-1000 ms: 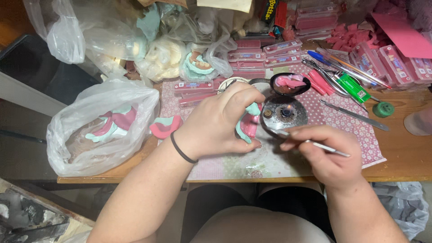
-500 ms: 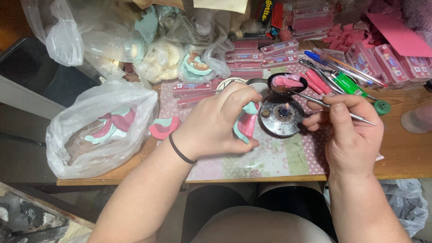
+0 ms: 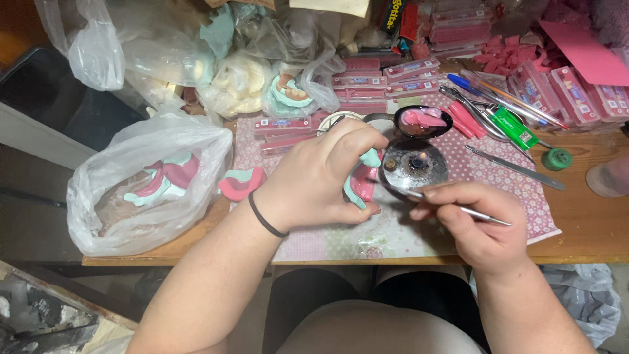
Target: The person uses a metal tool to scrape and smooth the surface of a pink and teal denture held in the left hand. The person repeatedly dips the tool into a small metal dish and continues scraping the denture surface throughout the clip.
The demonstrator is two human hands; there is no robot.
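Head view, frame centre: my left hand (image 3: pixel 314 180) grips the pink-and-teal wax denture model (image 3: pixel 362 185); my right hand (image 3: pixel 481 219) pinches a thin metal spatula (image 3: pixel 452 205) beside the small lit burner (image 3: pixel 414 164). I judge the wax light, soft, fragile; grip its base.

Left hand (image 3: pixel 321 177) curled closed, right hand (image 3: pixel 478 219) pinching, forearms angled inward.
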